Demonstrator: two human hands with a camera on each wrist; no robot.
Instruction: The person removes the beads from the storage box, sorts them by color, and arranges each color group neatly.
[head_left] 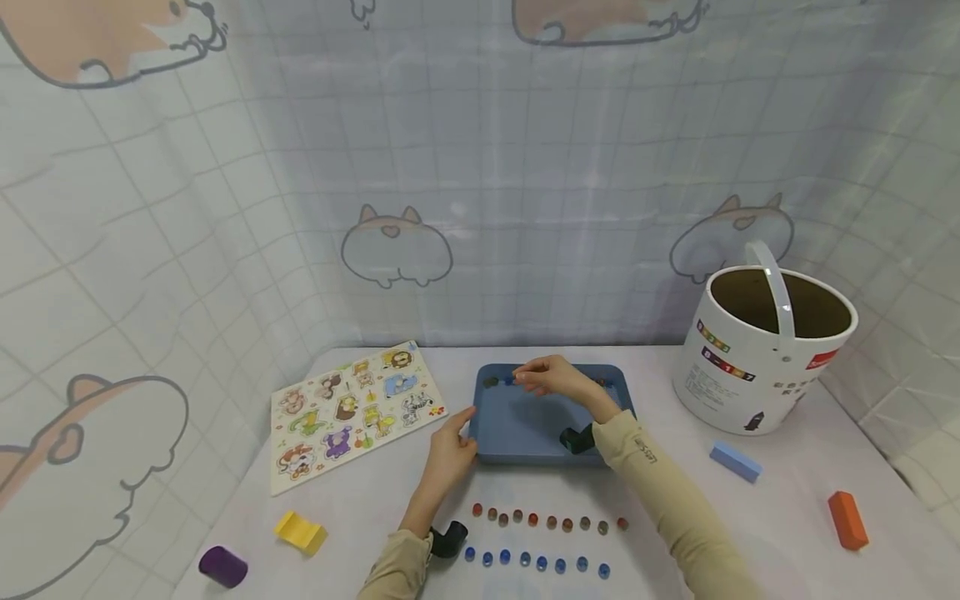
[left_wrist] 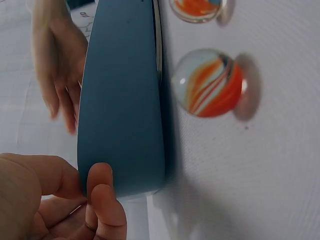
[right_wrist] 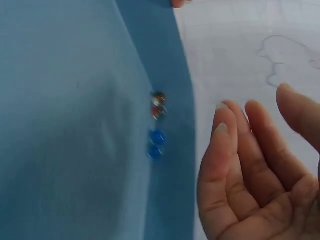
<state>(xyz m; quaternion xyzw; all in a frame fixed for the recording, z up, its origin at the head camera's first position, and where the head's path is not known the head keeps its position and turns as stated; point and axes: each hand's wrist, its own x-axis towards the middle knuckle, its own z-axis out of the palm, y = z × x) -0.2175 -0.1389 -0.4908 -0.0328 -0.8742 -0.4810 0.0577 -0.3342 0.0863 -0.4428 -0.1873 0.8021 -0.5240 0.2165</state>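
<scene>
A shallow blue tray sits on the white table. My left hand is at its left side; in the left wrist view, thumb and fingers pinch the tray's wall near a corner. Over the tray's far side is my right hand, its fingers loosely bent with nothing between them in the right wrist view. Several glass marbles lie along the inner far edge of the tray, among them blue marbles and a reddish marble. In front of the tray, an orange-swirled marble rests on the table.
Two rows of marbles, reddish marbles and blue marbles, run along the table's front. An animal puzzle board lies left. A white bucket stands right, near a blue block and orange block. Yellow and purple blocks sit front left.
</scene>
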